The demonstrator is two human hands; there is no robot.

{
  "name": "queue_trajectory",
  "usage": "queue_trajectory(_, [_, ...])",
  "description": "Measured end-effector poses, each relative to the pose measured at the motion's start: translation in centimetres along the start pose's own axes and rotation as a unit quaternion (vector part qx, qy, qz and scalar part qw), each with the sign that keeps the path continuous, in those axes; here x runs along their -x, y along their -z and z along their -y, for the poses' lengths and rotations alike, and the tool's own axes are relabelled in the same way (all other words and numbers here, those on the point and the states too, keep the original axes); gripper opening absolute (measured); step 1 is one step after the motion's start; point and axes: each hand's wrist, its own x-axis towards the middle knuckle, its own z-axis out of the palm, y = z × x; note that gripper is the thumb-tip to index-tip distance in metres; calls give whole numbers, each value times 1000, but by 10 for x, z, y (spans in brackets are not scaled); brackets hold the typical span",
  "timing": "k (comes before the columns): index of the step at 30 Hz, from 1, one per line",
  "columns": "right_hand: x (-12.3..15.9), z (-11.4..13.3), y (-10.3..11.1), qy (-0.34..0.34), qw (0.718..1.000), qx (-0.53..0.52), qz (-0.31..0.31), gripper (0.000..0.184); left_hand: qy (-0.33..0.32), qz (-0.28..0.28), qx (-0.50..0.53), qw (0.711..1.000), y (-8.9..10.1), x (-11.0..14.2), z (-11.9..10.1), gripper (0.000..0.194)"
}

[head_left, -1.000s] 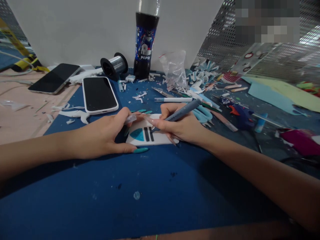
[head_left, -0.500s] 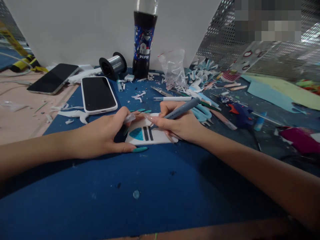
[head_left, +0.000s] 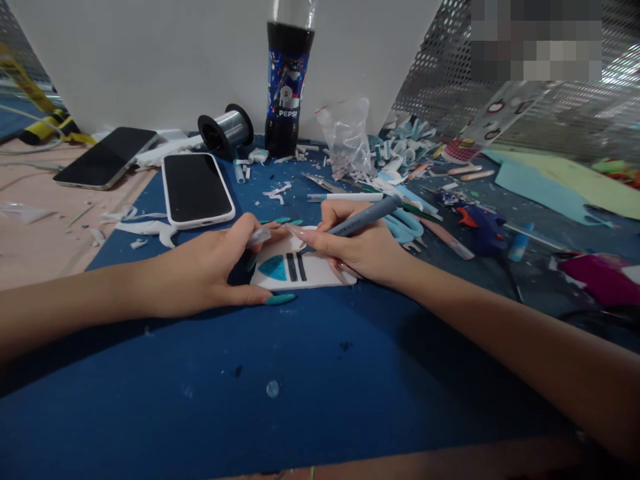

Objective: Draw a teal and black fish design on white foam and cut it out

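We hold a gray-blue marker (head_left: 367, 215) in our right hand (head_left: 370, 247), with the fingers closed in a small pinch. It leans up and away to the right. Our fingers cover most of its tip, so we can't tell if it touches. Under that hand is a flat white card (head_left: 323, 273), lying on the blue table top (head_left: 280, 360) between our hands. The card has a teal shape on its left part and two black bars next to it.

Our left hand (head_left: 200, 273) is by the card's left side, bent around it, with the thumb at the near edge. It also pinches a small clear piece (head_left: 259, 237), maybe a pen cap; it is too blurry to be sure.

Past our left hand lies a white-edged phone (head_left: 197, 190), and farther left is a dark phone (head_left: 107, 158). A wire spool (head_left: 227, 129) is behind the white-edged phone. A Pepsi bottle (head_left: 289, 80) stands up beyond the card, with a clear plastic bag (head_left: 349, 133) to its right. A white pen (head_left: 350, 197) lies just past our right hand. Light blue handles (head_left: 405, 227) peek out beside that hand, and a dark blue glue gun (head_left: 483, 230) lies farther right.
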Motion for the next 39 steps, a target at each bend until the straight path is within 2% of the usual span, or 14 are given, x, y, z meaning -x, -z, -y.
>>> queue_trajectory(3, [0, 1, 1, 1, 1000, 4, 7, 51, -15, 17, -16, 1000, 0, -3, 3, 53])
queue_trajectory(9, [1, 2, 0, 6, 1000, -13, 19, 53, -21, 13, -10, 1000, -1, -5, 8, 55])
queue_trajectory(19, [0, 1, -2, -3, 1000, 10, -14, 52, -8, 14, -11, 1000, -1, -5, 6, 55])
queue_trajectory(25, [0, 2, -1, -1, 1000, -9, 16, 53, -5, 12, -9, 1000, 0, -5, 6, 54])
queue_trajectory(34, [0, 2, -3, 17, 1000, -25, 5, 51, 16, 10, -11, 1000, 2, -1, -3, 50])
queue_trajectory(39, [2, 4, -1, -11, 999, -28, 41, 50, -6, 25, -27, 999, 1, -5, 2, 55])
